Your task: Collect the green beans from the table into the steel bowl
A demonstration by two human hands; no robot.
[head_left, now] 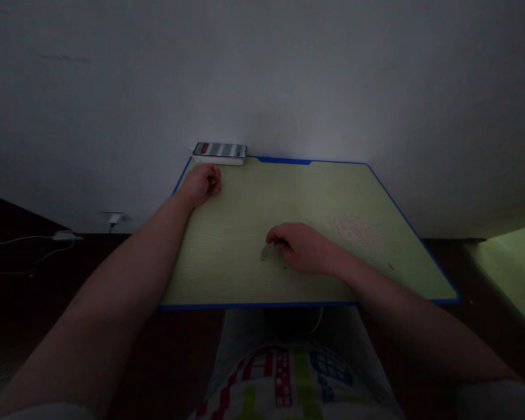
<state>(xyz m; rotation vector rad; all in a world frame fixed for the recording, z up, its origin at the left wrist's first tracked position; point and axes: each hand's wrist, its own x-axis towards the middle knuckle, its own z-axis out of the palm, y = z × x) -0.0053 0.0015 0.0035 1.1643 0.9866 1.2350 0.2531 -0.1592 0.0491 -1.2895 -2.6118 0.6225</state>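
My right hand (pixel 304 248) is above the middle of the pale yellow-green tabletop (pixel 245 280), thumb and fingers pinched together. From the pinch a thin, curved, clear-looking piece with fine marks (pixel 268 251) hangs down to the board; its kind is too dim to make out. My left hand (pixel 201 184) rests loosely fisted at the far left edge, with nothing visible in it. Just behind it lies a phone (pixel 221 150) with its screen lit, on top of a white box (pixel 227 160).
A pale pinkish speckled patch (pixel 356 230) spreads on the board to the right of my right hand. A small brown sliver (pixel 391 266) lies nearer the right edge. The wall (pixel 289 76) stands behind. White cables (pixel 67 235) run along the left.
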